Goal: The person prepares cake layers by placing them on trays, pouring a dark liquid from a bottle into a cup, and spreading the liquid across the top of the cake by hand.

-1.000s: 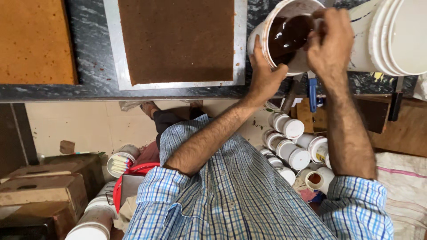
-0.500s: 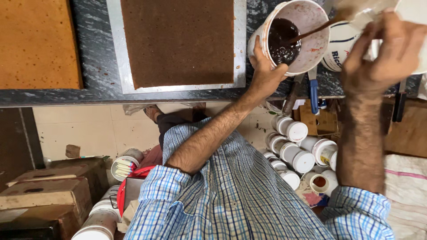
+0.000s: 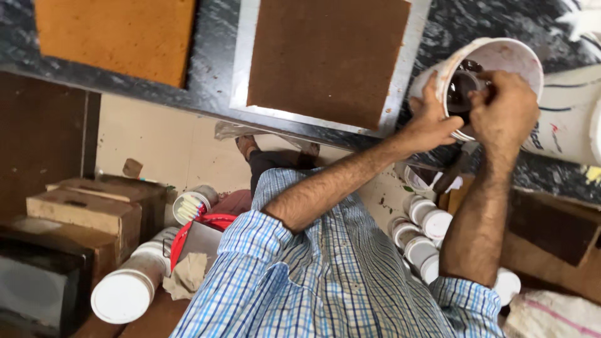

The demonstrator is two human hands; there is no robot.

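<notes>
White tub gripped at counter front edge by left hand | right hand closed inside rim, held item hidden

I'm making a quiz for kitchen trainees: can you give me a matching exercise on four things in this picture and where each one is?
Things:
1. brown cake
2. orange cake
3. white tub
4. cardboard boxes

Places:
a. tilted, gripped by the left hand
b. on the metal tray
c. on the floor below the counter
d. bare on the dark counter, far left

Pairs: 1-b, 2-d, 3-a, 4-c
</notes>
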